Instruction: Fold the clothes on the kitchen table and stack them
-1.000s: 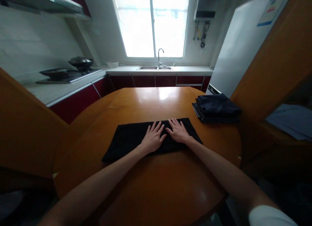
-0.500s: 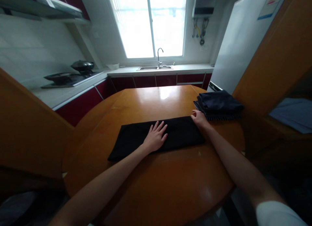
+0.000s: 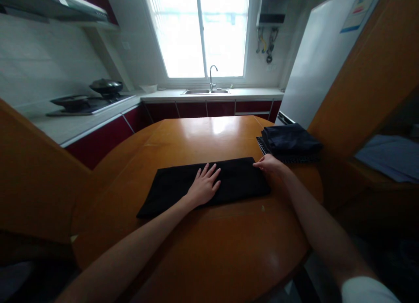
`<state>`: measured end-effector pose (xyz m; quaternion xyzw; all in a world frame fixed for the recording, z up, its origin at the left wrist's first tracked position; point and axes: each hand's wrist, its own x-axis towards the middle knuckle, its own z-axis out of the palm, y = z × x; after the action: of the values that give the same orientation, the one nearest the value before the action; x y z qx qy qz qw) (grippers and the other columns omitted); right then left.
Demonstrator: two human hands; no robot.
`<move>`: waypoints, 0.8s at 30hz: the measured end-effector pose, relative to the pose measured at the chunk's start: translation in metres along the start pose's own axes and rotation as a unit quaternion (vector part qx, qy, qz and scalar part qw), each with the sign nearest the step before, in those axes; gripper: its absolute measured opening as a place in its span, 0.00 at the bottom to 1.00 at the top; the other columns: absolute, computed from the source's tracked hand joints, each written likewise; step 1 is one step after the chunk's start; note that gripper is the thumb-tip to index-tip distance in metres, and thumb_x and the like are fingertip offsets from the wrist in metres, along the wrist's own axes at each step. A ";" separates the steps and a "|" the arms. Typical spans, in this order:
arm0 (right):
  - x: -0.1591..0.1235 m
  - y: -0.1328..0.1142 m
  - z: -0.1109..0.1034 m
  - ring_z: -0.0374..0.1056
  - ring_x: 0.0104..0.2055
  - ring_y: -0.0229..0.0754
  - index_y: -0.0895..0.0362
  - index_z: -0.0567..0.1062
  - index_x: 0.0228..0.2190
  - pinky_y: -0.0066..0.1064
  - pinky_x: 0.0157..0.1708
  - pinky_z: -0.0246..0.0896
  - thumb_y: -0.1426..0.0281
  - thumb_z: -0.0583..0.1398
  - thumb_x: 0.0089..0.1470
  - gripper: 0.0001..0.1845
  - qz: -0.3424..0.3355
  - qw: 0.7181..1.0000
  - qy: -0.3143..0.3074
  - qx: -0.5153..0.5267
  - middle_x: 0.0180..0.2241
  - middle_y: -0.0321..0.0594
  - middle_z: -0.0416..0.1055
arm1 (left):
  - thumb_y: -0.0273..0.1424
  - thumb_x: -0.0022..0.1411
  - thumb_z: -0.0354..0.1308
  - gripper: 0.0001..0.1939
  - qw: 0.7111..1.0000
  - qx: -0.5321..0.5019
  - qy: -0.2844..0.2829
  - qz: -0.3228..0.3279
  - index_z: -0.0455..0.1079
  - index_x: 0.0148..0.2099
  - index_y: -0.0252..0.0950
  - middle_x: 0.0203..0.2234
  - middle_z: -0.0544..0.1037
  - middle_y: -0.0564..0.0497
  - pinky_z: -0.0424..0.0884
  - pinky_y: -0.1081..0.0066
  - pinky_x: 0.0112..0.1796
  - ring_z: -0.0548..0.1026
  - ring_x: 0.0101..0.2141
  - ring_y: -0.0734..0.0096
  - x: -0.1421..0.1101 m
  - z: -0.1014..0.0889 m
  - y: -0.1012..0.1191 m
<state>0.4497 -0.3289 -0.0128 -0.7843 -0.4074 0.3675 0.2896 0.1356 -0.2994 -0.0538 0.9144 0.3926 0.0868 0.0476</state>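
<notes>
A folded black cloth (image 3: 238, 177) lies flat as a long strip across the wooden table (image 3: 212, 246). My left hand (image 3: 203, 187) rests palm down near its middle, fingers spread. At the cloth's far right corner, the thumb and fingers of my right hand (image 3: 269, 162) pinch its edge. What garment the cloth is, if any, I cannot tell. Just beyond my right hand sits a stack of folded dark clothes (image 3: 291, 139), with a dark patterned piece at the bottom.
Behind the table runs a counter with a sink (image 3: 206, 92) and tap under a bright window. A stove (image 3: 91, 106) with two pans is at the left. A refrigerator (image 3: 314, 63) stands at the right, and blue-grey fabric (image 3: 389, 157) lies at the far right.
My right hand has turned, and its fingers have closed on the cloth's far right corner. My left hand keeps its place on the cloth. The view has shifted slightly.
</notes>
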 end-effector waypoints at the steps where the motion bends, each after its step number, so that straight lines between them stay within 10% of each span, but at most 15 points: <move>1: -0.001 0.000 -0.001 0.54 0.13 0.29 0.61 0.71 0.18 0.22 0.13 0.47 0.69 0.72 0.50 0.19 0.004 1.000 -0.013 -0.003 0.12 0.31 0.61 | 0.42 0.74 0.44 0.29 1.000 0.000 -0.002 0.000 0.54 0.73 0.40 0.72 0.49 0.48 0.44 0.46 0.67 0.42 0.71 0.50 0.000 -0.001 0.000; 10: -0.010 0.003 -0.001 0.66 0.21 0.30 0.58 0.76 0.32 0.18 0.17 0.57 0.71 0.73 0.42 0.15 -0.031 0.968 -0.194 0.156 0.27 0.36 0.77 | 0.42 0.74 0.43 0.30 1.000 -0.015 0.002 -0.019 0.53 0.73 0.38 0.72 0.49 0.46 0.44 0.45 0.66 0.43 0.71 0.52 -0.003 -0.006 0.004; 24: -0.034 -0.049 -0.035 0.74 0.26 0.42 0.56 0.74 0.30 0.31 0.30 0.73 0.71 0.65 0.52 0.04 -0.023 0.964 -0.113 0.241 0.25 0.40 0.77 | 0.42 0.74 0.42 0.33 0.997 -0.050 0.026 -0.060 0.49 0.74 0.30 0.72 0.48 0.40 0.36 0.43 0.67 0.43 0.71 0.52 0.008 0.011 0.014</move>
<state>0.4437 -0.3384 0.0551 -0.6349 -0.3547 0.5343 0.4308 0.1528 -0.3034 -0.0620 0.8829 0.4433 0.1268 0.0886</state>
